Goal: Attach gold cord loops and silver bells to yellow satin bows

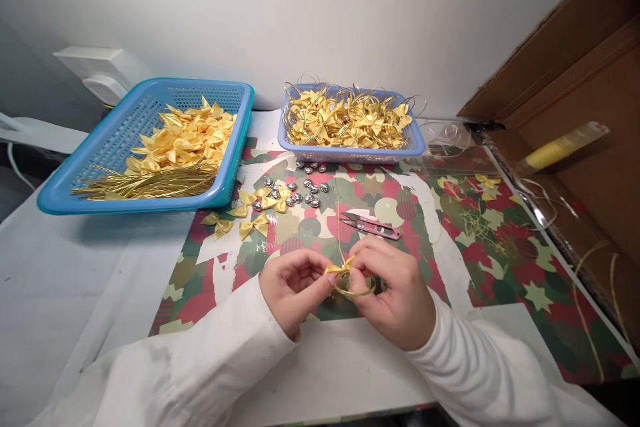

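Note:
Near the table's front, my left hand (299, 287) pinches the left end of a small yellow bow (340, 267). My right hand (393, 287) is closed on the bow's right side and on a looped gold cord (356, 293), which hangs just below the bow. A thin gold thread (339, 227) runs away from the bow across the patterned sheet. Just beyond my right hand lie pink-handled snips (373, 224). Several loose yellow bows (254, 227) and silver bells (311, 193) are beyond my left hand.
A blue basket (65, 192) at the left holds yellow bows and gold cords. Another basket (350, 155) at the back holds bows with looped cords. Thread scraps (475, 223) lie at the right, beside a cardboard box (575, 93) and a yellow spool (563, 147).

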A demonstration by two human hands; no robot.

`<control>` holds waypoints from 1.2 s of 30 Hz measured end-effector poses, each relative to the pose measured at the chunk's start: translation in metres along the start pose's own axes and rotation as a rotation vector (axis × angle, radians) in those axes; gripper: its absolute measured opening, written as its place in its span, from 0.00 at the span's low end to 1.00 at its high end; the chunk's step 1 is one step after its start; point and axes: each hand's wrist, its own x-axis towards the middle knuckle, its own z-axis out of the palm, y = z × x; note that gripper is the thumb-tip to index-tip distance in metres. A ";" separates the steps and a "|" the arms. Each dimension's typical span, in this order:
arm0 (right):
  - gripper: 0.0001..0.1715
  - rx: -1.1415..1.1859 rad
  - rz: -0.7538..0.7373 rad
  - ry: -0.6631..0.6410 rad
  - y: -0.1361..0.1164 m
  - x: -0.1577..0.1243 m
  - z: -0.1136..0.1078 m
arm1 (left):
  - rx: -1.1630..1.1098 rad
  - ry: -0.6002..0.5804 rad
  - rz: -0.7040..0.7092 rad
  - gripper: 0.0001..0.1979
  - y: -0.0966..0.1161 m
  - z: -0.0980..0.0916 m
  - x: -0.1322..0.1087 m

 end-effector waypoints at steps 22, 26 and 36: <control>0.11 -0.080 -0.015 0.036 0.002 -0.004 0.007 | 0.075 0.098 0.044 0.13 -0.004 0.005 -0.003; 0.10 -0.098 -0.027 0.038 0.002 -0.005 0.008 | 0.096 0.103 0.028 0.11 -0.004 0.005 -0.004; 0.10 -0.204 -0.219 0.127 -0.006 -0.010 0.003 | 0.150 0.156 0.099 0.10 -0.011 0.004 -0.001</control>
